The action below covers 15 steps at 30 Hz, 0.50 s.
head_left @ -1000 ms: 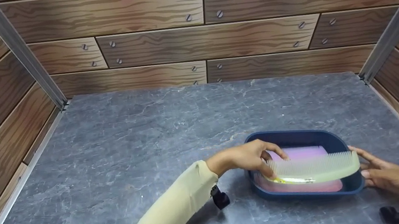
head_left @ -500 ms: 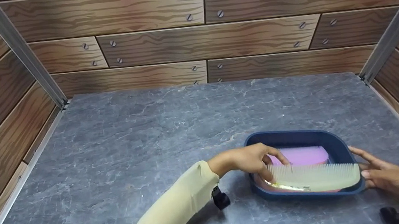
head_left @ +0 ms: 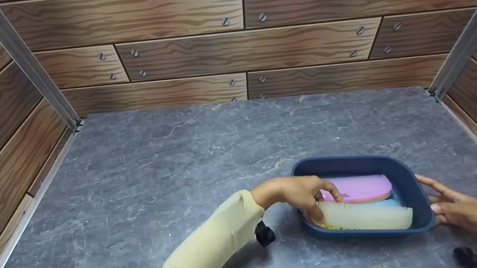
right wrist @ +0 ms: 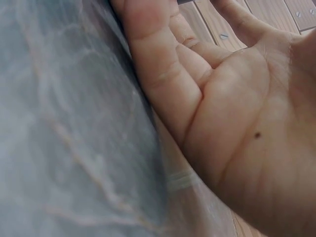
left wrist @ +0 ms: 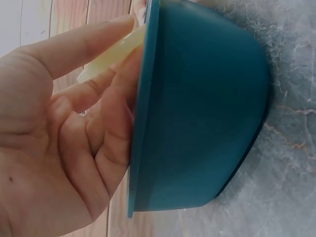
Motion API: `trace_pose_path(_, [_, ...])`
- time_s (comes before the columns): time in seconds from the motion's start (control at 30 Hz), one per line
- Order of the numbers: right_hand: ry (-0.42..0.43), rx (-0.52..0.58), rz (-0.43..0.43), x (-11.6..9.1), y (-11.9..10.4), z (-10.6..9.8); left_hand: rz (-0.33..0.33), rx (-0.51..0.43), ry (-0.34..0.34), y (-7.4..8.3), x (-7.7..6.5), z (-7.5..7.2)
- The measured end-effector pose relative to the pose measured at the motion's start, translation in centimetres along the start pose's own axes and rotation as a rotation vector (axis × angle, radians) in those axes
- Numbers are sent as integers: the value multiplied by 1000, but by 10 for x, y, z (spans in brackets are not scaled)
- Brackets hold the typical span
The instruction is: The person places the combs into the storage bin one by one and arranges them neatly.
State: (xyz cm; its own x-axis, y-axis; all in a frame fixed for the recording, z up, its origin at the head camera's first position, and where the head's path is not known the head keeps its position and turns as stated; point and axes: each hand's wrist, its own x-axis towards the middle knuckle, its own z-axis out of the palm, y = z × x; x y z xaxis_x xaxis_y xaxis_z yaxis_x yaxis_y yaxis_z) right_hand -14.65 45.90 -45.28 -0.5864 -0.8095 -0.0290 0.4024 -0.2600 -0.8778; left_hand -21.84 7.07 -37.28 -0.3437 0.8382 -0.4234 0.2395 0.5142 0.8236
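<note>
A pale yellow-green comb lies tilted inside the dark blue tub, near its front wall. My left hand reaches over the tub's left rim and pinches the comb's left end. In the left wrist view, thumb and fingers meet around the comb just past the tub's rim. Behind it in the tub lies a pink comb-like piece with fine teeth along its far edge, and a light blue thing shows between them. My right hand rests with extended fingers against the tub's right outer wall.
The tub stands on a grey marble-patterned table, towards the front right. Wood-print panels close off the back and both sides, with metal posts at the corners. A small black device sits at the left wrist.
My left hand has lowered the comb into the tub and shifted it slightly left, so its right end no longer overlaps the right rim. The right hand and tub stay put.
</note>
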Motion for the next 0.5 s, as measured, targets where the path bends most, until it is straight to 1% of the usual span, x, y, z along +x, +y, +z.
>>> trace_pose_path(0.17, [-14,7,-14,-1,2,-1,2,37,-26,3,1,1])
trace_pose_path(0.37, [-18,-4,-19,-1,3,-2,-6,89,-25,6,0,2])
trace_pose_path(0.43, [-23,-20,-28,-1,3,-3,-18,141,-18,7,-1,2])
trace_pose_path(0.5, [-25,-33,-37,-1,3,-3,-34,250,3,9,-1,2])
